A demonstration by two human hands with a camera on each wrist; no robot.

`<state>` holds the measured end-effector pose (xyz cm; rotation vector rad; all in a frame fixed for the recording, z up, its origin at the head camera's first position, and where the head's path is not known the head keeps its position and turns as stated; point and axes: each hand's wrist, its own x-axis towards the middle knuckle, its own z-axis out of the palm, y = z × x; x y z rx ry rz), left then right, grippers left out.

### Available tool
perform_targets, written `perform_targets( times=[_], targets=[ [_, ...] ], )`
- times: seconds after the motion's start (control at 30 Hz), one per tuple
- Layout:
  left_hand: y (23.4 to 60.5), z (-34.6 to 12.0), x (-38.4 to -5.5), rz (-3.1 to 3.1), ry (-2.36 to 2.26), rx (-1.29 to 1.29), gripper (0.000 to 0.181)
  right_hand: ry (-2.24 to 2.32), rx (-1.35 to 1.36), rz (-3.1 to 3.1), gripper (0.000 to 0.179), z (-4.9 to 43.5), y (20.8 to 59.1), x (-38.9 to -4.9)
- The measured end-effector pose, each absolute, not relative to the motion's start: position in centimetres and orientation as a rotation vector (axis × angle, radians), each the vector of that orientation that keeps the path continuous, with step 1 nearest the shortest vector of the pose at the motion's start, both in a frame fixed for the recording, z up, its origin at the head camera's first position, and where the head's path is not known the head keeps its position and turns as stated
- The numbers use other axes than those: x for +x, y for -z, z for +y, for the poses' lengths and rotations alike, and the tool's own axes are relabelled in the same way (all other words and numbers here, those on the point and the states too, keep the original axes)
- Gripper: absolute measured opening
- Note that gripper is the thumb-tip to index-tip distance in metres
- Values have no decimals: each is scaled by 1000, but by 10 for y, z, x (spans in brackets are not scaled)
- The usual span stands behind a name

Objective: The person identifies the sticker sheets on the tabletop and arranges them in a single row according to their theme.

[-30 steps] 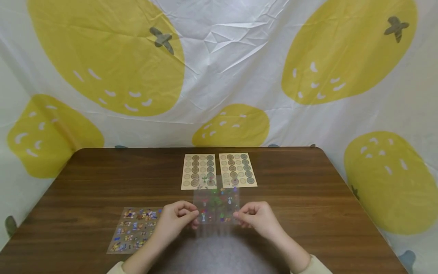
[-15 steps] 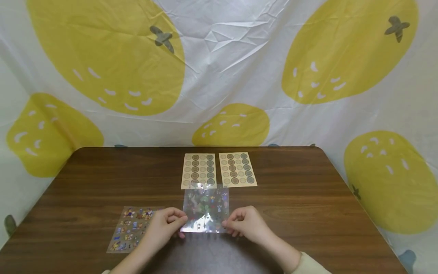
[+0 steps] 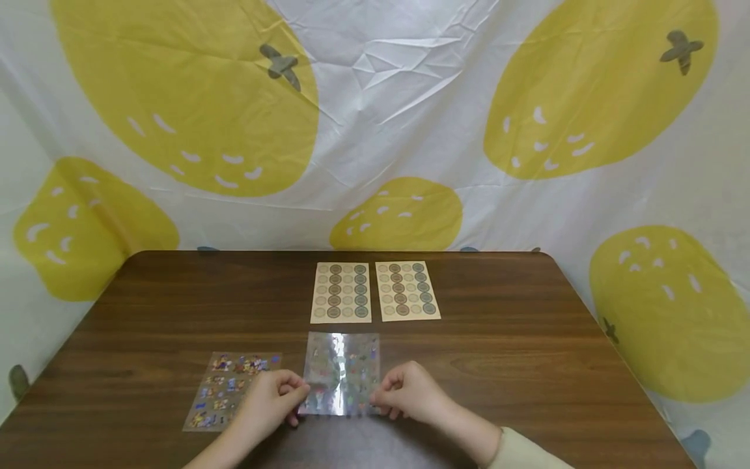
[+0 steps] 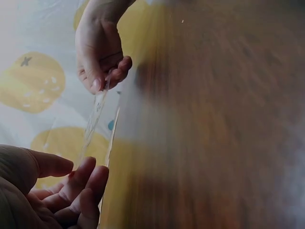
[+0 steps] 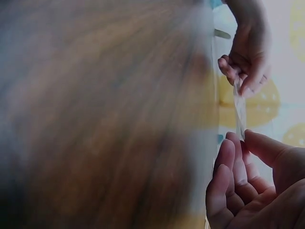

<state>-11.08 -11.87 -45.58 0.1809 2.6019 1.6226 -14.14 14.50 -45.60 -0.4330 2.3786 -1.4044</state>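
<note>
A clear sticker sheet [image 3: 321,371] printed with small colourful figures spans the space between both hands, a bright streak of glare down its middle. My left hand [image 3: 274,398] pinches its near left corner between thumb and fingers. At the near right corner my right hand [image 3: 410,394] pinches it the same way. Both wrist views show the sheet [image 4: 93,121] almost edge-on, above the tabletop. A second clear sticker sheet [image 3: 213,394] with blue, orange and brown figures lies at the left, partly hidden behind my left hand and forearm.
Two cream sheets of round stickers, the left one [image 3: 341,293] and the right one [image 3: 408,291], lie side by side towards the back of the dark wooden table [image 3: 527,365]. Behind the table hangs a white cloth [image 3: 398,130] with big yellow fruit shapes.
Both hands have moved left and nearer to the body with the clear sticker sheet. It overlapped the cream sheets earlier and now sits in front of them, apart in view.
</note>
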Motion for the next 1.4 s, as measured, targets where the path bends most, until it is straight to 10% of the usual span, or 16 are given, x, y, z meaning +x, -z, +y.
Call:
perform_targets(
  times=[1.4],
  targets=[
    [464,-139,-98,2674,-1297,96,12,1179,-398,2381,28,119,463,-133]
  ],
)
